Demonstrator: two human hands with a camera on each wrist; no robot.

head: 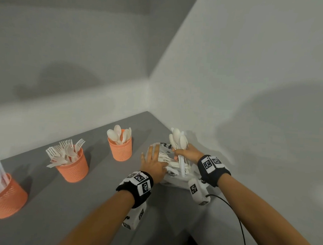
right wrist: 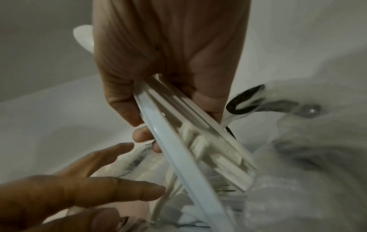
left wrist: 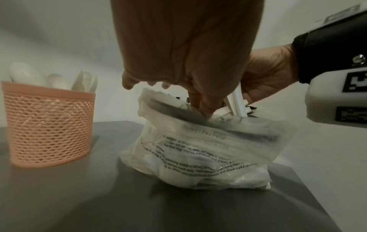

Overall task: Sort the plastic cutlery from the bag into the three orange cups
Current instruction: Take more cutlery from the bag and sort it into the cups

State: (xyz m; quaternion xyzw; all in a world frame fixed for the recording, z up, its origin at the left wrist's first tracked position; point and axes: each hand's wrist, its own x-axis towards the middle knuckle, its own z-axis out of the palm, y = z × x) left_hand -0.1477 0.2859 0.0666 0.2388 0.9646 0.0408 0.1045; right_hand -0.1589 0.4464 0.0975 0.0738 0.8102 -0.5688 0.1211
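Note:
Three orange mesh cups stand in a row on the grey table (head: 102, 190): the left cup (head: 4, 199) holds knives, the middle cup (head: 73, 167) forks, the right cup (head: 120, 149) (left wrist: 49, 125) spoons. A printed white plastic bag (head: 174, 180) (left wrist: 208, 153) (right wrist: 298, 188) lies by the wall corner with cutlery inside. My right hand (head: 188, 153) (right wrist: 168, 55) grips a bundle of white spoons (head: 177, 139) (right wrist: 198, 141) by the handles, bowls up, just above the bag's mouth. My left hand (head: 151, 159) (left wrist: 188, 62) (right wrist: 89, 188) lies on the bag with straight, spread fingers, the thumb pressing at its opening.
White walls meet in a corner right behind the bag. The table's right edge runs just beside the bag, near my right wrist. A black cable (head: 239, 218) hangs from the right wrist camera. Bare grey table lies between the cups and my arms.

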